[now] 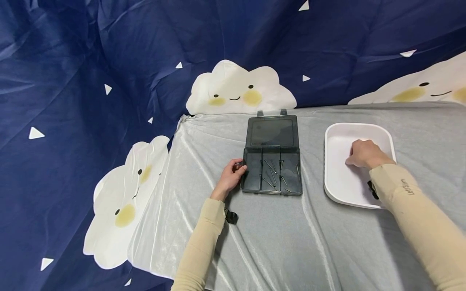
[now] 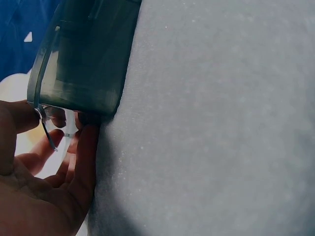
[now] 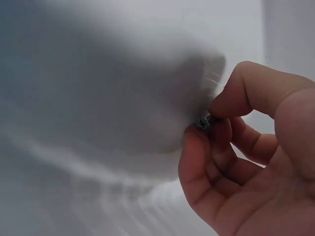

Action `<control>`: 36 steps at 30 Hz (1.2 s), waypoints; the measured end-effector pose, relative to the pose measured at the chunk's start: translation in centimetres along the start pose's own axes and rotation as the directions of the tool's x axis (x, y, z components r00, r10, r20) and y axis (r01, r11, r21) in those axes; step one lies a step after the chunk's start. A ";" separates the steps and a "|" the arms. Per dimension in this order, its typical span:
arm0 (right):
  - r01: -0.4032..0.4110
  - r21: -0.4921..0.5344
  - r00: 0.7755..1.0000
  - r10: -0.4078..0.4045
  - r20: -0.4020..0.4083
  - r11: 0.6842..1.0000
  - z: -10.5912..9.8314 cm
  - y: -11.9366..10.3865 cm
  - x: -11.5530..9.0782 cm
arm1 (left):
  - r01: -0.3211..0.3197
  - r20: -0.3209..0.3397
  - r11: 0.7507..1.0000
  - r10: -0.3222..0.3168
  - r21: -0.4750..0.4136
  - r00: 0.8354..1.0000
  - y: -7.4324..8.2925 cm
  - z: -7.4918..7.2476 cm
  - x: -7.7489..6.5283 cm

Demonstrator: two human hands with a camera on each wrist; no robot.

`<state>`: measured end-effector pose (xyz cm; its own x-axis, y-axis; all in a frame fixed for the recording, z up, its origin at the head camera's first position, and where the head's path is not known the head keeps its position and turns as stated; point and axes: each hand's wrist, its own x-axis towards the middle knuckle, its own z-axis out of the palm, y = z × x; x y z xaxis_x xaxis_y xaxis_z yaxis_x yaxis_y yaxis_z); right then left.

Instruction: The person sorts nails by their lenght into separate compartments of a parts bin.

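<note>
A dark see-through compartment box (image 1: 272, 190) lies with its lid (image 1: 273, 131) flipped back, and several long screws (image 1: 270, 165) are scattered in its middle and right compartments. At its left side my left hand (image 1: 230, 174) holds the wall, thumb at the rim and fingers along the outside, as the left wrist view shows up close. My right hand (image 1: 365, 154) is down inside a white tray (image 1: 331, 178). Between thumb and fingertips it pinches a small screw (image 3: 203, 123), whose cross-slotted head faces the right wrist camera; its shank is mostly hidden.
A grey velvety cloth (image 1: 276, 238) covers the table, with the box in the middle and the tray to its right. Behind and to the left hangs a dark blue curtain (image 1: 145, 48) printed with white clouds and triangles.
</note>
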<state>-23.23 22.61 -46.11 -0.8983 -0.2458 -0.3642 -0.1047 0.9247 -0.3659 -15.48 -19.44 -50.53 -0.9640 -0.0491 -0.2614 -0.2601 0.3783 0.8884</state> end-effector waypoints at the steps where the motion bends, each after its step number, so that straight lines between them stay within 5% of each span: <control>1: 0.007 0.001 1.000 -0.007 -0.005 1.000 0.0 0.0 0.0 | 0.000 0.000 1.000 0.000 0.001 1.000 0.0 0.0 0.0; 21: 0.086 0.072 0.983 -0.072 -0.171 0.994 -1.7 -0.9 -1.9 | 0.003 0.008 1.000 -0.003 0.015 1.000 -0.1 0.0 0.2; 28: 0.130 0.061 0.960 -0.111 -0.257 0.990 -2.7 -1.7 -2.6 | -0.049 0.003 0.999 0.049 0.009 0.999 -0.2 -0.2 -0.1; 36: 0.184 0.096 0.928 -0.141 -0.345 0.978 -3.5 -3.1 -3.7 | 0.008 -0.001 1.000 -0.008 0.029 1.000 -0.1 0.0 0.1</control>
<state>-21.11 21.69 -40.61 -0.9661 -0.2582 0.0090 -0.2269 0.8312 -0.5075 -15.57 -19.43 -50.62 -0.9620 -0.0532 -0.2680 -0.2661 0.4047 0.8749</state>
